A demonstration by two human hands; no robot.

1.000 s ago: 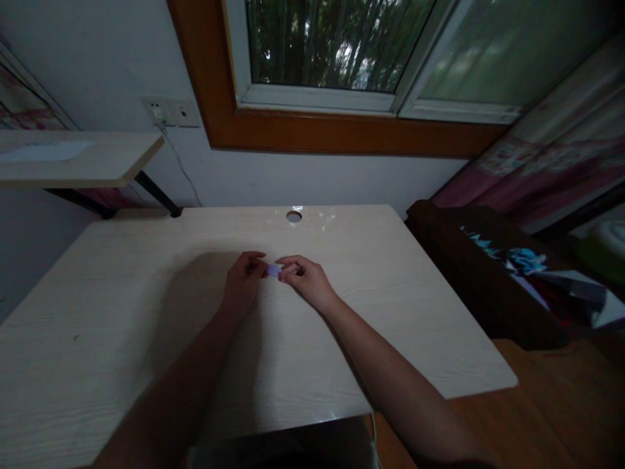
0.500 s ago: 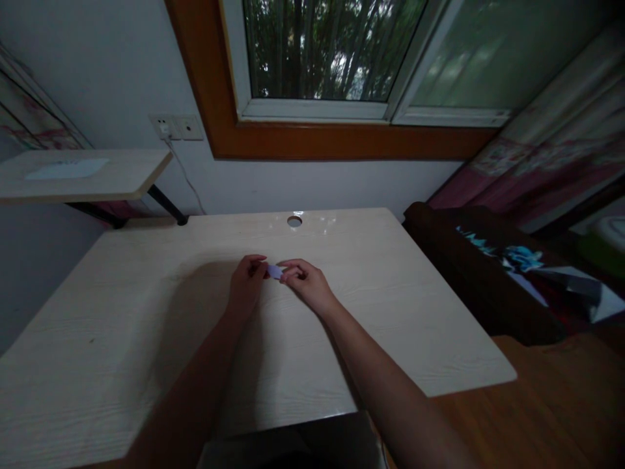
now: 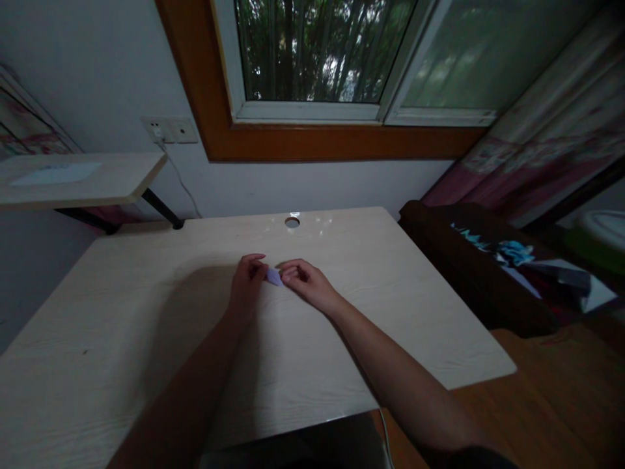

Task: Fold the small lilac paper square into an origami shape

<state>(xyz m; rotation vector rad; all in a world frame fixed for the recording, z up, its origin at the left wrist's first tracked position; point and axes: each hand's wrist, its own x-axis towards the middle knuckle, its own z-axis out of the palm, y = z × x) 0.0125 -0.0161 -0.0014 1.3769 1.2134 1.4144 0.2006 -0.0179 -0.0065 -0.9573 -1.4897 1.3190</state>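
Note:
A small pale purple piece of folded paper (image 3: 274, 277) is held just over the middle of the light wooden desk (image 3: 390, 312). My left hand (image 3: 249, 277) pinches its left end between thumb and fingers. On the other side, my right hand (image 3: 303, 279) has its thumb and fingertips closed at the paper's right edge. The fingers of both hands cover parts of the paper, so its full shape is hidden.
A round cable hole (image 3: 291, 223) lies near the desk's back edge. At the left stands a raised shelf (image 3: 131, 185) on black legs, with a white sheet (image 3: 56, 173) on it. Beyond the right edge, a dark brown seat (image 3: 439, 247) bears blue crumpled things (image 3: 515, 252) and papers.
The paper now hangs slightly lower and more tilted, showing more of its face. Both hands keep nearly the same place. The whole view has shifted a little.

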